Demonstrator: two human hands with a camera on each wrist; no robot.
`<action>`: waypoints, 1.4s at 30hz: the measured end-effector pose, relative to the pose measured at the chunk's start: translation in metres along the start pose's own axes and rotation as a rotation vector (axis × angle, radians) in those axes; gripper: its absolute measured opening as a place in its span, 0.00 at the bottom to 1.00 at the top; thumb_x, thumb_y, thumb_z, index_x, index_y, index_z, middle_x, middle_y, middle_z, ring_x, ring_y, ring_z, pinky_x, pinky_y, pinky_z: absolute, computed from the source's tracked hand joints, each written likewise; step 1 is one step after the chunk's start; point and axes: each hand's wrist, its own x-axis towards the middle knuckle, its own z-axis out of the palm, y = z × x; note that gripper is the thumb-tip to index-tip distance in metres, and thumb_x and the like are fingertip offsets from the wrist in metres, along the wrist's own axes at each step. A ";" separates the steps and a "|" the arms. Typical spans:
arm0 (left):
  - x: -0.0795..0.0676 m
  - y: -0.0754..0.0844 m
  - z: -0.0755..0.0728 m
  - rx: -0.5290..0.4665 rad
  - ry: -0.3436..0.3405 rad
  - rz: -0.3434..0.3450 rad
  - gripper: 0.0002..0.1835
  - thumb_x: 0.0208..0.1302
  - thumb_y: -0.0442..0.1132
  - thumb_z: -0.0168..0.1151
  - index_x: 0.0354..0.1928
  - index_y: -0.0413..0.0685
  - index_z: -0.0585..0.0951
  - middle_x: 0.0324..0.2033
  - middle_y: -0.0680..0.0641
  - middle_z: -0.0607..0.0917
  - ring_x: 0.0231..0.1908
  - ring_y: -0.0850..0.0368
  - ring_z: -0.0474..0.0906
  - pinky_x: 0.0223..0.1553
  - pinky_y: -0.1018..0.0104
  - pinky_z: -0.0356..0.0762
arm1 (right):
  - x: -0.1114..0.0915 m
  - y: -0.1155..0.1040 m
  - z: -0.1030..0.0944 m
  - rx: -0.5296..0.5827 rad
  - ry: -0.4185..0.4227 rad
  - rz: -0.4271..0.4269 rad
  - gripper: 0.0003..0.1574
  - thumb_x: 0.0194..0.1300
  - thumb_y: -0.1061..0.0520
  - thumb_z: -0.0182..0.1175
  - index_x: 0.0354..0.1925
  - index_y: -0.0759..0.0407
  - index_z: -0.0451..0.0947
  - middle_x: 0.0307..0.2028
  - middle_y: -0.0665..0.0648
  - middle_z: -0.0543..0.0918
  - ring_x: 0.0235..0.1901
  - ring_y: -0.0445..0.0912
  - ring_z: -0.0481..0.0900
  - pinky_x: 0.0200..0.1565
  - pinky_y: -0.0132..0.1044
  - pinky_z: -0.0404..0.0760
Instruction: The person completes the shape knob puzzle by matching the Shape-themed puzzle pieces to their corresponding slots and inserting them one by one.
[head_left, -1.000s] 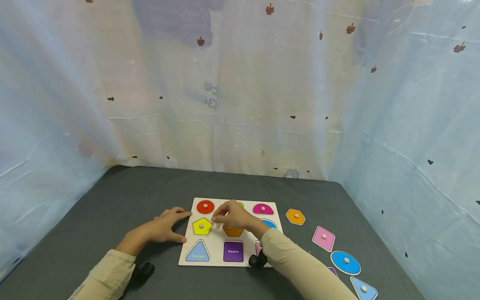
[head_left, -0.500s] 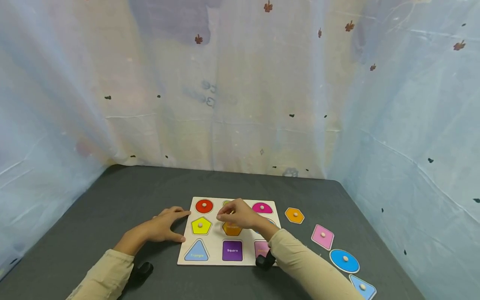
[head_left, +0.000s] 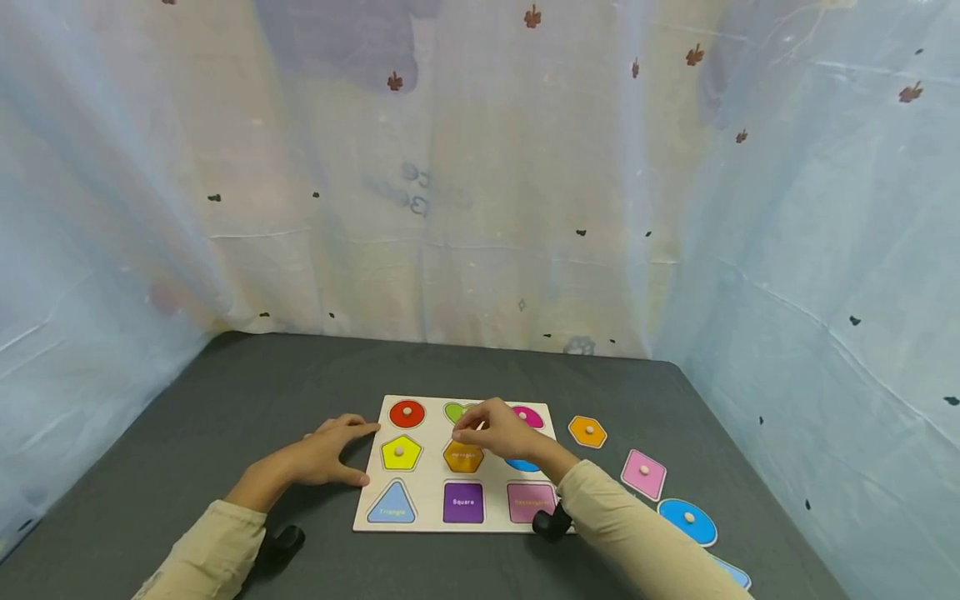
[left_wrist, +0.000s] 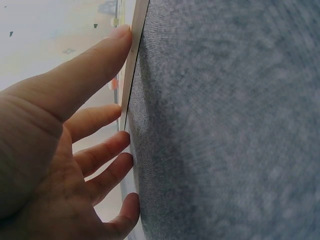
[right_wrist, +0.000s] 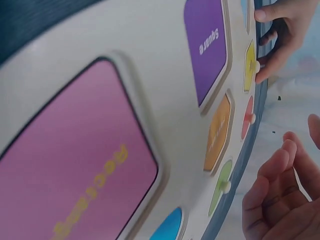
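A pale puzzle board (head_left: 427,487) lies flat in the head view. My left hand (head_left: 327,452) touches its left edge with thumb and fingertips, fingers extended; the left wrist view shows the thumb (left_wrist: 97,62) against the board's side. Over the middle of the board hovers my right hand (head_left: 501,432), fingers loosely bent with nothing between them. Knobbed pieces sit in the board: a red circle (head_left: 407,414), a yellow pentagon (head_left: 402,453), a green heart (right_wrist: 220,189) and a magenta half-circle (head_left: 533,416). Printed recesses include a hexagon (head_left: 462,457), square (head_left: 463,503), rectangle (head_left: 529,502) and triangle (head_left: 392,504).
Loose knobbed pieces lie right of the board on the dark table (head_left: 300,375): an orange hexagon (head_left: 583,432), a pink rectangle (head_left: 639,477), a blue oval (head_left: 680,527) and a light-blue piece (head_left: 735,573) partly behind the right sleeve (head_left: 637,533). A patterned curtain (head_left: 480,200) surrounds the table.
My right hand has drifted right across the board from beside the yellow pentagon, uncovering more of the hexagon and rectangle recesses. The left hand has stayed at the board's edge.
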 end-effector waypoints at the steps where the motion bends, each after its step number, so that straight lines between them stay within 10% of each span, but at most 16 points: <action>1: 0.000 0.000 0.000 0.001 0.000 -0.001 0.48 0.52 0.53 0.79 0.74 0.49 0.69 0.68 0.36 0.68 0.67 0.32 0.62 0.60 0.16 0.53 | -0.002 0.000 -0.001 0.000 0.002 -0.001 0.14 0.70 0.56 0.64 0.44 0.67 0.87 0.39 0.64 0.88 0.31 0.48 0.78 0.33 0.31 0.79; 24: -0.002 -0.005 0.003 -0.007 0.003 -0.004 0.49 0.52 0.54 0.78 0.74 0.50 0.68 0.69 0.36 0.67 0.68 0.31 0.61 0.60 0.16 0.53 | -0.031 0.030 -0.038 -0.008 0.060 -0.017 0.17 0.72 0.58 0.61 0.48 0.74 0.83 0.41 0.71 0.86 0.36 0.65 0.82 0.41 0.52 0.88; 36: 0.000 -0.005 0.002 -0.004 0.011 0.031 0.49 0.52 0.54 0.78 0.74 0.48 0.68 0.68 0.35 0.67 0.68 0.31 0.62 0.58 0.15 0.54 | -0.048 0.048 -0.055 -0.024 0.155 0.067 0.17 0.71 0.58 0.62 0.48 0.72 0.84 0.40 0.69 0.85 0.30 0.44 0.78 0.37 0.37 0.87; 42: 0.000 -0.005 0.002 0.006 0.009 0.029 0.49 0.52 0.55 0.78 0.74 0.48 0.68 0.68 0.35 0.68 0.68 0.30 0.62 0.58 0.15 0.54 | -0.054 0.058 -0.061 -0.048 0.183 0.070 0.18 0.71 0.59 0.62 0.48 0.75 0.83 0.40 0.70 0.86 0.29 0.52 0.80 0.36 0.40 0.87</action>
